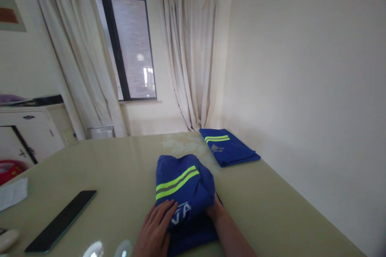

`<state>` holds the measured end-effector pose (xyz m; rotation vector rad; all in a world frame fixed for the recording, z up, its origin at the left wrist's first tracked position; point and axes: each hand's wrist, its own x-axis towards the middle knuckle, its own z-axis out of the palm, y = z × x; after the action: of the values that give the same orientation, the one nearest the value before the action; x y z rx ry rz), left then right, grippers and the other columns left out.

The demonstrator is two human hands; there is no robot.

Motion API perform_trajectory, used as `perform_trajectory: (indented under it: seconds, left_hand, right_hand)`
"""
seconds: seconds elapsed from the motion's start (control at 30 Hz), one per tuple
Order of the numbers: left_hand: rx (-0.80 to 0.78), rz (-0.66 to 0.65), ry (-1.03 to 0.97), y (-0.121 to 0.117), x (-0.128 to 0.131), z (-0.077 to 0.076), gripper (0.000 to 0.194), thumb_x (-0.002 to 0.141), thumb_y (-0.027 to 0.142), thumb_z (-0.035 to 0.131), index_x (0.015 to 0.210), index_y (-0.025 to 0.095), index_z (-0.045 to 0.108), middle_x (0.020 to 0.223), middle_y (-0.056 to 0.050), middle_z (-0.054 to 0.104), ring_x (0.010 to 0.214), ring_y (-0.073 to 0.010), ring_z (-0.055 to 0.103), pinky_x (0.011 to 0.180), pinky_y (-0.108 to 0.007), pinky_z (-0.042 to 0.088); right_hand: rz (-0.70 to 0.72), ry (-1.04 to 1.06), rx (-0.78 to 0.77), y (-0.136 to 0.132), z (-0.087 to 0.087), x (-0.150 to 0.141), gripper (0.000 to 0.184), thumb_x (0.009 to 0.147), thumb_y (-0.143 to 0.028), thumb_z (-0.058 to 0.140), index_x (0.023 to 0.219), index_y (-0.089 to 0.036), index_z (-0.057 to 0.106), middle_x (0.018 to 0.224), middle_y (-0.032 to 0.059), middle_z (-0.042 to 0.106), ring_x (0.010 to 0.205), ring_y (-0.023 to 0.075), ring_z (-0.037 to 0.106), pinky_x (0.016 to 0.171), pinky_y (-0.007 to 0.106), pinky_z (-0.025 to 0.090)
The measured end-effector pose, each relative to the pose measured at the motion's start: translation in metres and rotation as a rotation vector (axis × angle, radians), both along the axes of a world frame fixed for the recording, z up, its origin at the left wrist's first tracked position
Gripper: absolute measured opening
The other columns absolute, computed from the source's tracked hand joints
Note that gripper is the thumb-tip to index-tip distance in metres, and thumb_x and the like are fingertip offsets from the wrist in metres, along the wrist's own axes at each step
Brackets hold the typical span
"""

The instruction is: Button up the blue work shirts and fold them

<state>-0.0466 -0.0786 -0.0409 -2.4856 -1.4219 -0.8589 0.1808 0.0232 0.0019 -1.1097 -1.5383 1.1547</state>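
Hands are both resting on the blue garment (pixel 183 192) near the table (pixel 120 168) edge closest to you. Your left hand (pixel 157 229) is lying flat, fingers spread, on its near corner. Your right hand (pixel 214 210) is tucking under the fold; grip unclear. Beyond it, a folded blue garment (pixel 227 146) is lying; left of it, a phone (pixel 62 220).

Cream walls (pixel 301 48), pale curtains (pixel 189 48) flanking dark-framed window (pixel 129 44), white cabinet (pixel 30 128) left.

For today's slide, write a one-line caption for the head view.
Two hands, left hand and right hand, fold a blue garment on a table, a folded one behind.
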Motion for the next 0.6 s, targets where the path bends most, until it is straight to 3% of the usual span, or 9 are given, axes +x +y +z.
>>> perform_trajectory:
  seconds: [0.13,0.23,0.33,0.4,0.5,0.57,0.6]
  left_hand:
    - [-0.003,-0.138,0.091,-0.005,-0.012,0.004,0.097,0.065,0.004,0.052,0.154,0.037,0.036,0.149,0.003,0.055,0.131,-0.0231,0.057,0.124,-0.040,0.031]
    - [-0.028,-0.214,0.131,-0.007,-0.008,0.012,0.094,0.066,0.004,0.052,0.154,0.036,0.037,0.150,0.002,0.055,0.131,-0.0218,0.057,0.125,-0.042,0.028]
    - [-0.010,-0.225,0.145,-0.009,-0.001,0.016,0.089,0.070,0.007,0.053,0.154,0.032,0.038,0.151,0.000,0.054,0.134,-0.0218,0.055,0.126,-0.045,0.028]
    - [-0.006,-0.230,0.155,-0.010,0.002,0.017,0.089,0.070,0.007,0.052,0.154,0.032,0.038,0.151,0.000,0.054,0.135,-0.0215,0.054,0.126,-0.047,0.026]
    - [-0.060,-0.273,0.186,-0.010,0.006,0.016,0.097,0.065,0.005,0.049,0.156,0.033,0.032,0.153,0.001,0.051,0.137,-0.0212,0.052,0.127,-0.050,0.022]
    - [-0.100,-0.320,0.212,-0.007,0.007,0.012,0.101,0.065,0.005,0.049,0.158,0.034,0.024,0.156,0.001,0.048,0.138,-0.0219,0.051,0.127,-0.051,0.022]
    - [-0.113,-0.341,0.225,-0.003,0.008,0.009,0.101,0.066,0.007,0.049,0.159,0.034,0.022,0.157,0.001,0.046,0.139,-0.0223,0.051,0.126,-0.051,0.022]
  right_hand:
    - [-0.032,0.173,-0.158,0.014,0.011,0.005,0.070,0.101,-0.062,0.023,0.133,-0.014,0.063,0.114,0.0151,0.074,0.121,0.0350,0.062,0.098,0.049,0.051]
    - [-0.061,0.351,-0.203,0.018,0.016,0.011,0.075,0.089,-0.062,0.055,0.148,-0.017,0.047,0.115,0.0120,0.074,0.108,0.0316,0.070,0.092,0.045,0.055]
    - [-0.106,0.477,-0.160,0.019,0.012,0.027,0.098,0.068,-0.035,0.077,0.155,-0.026,0.031,0.112,0.0062,0.075,0.090,0.0277,0.074,0.081,0.043,0.060]
    - [-0.263,0.349,-0.098,0.021,0.006,0.042,0.094,0.064,-0.024,0.074,0.151,-0.026,0.038,0.109,0.0055,0.074,0.086,0.0258,0.074,0.079,0.042,0.060]
    - [-0.609,0.008,0.058,0.022,0.003,0.061,0.067,0.070,-0.024,0.065,0.136,-0.016,0.056,0.114,0.0129,0.072,0.096,0.0285,0.071,0.088,0.044,0.056]
    - [-0.707,-0.110,0.236,0.015,0.010,0.060,0.052,0.081,-0.030,0.056,0.130,-0.012,0.060,0.121,0.0168,0.069,0.106,0.0301,0.068,0.096,0.047,0.053]
    - [-0.689,-0.145,0.342,0.009,0.015,0.055,0.048,0.086,-0.032,0.051,0.129,-0.013,0.061,0.124,0.0168,0.068,0.111,0.0295,0.066,0.099,0.047,0.052]
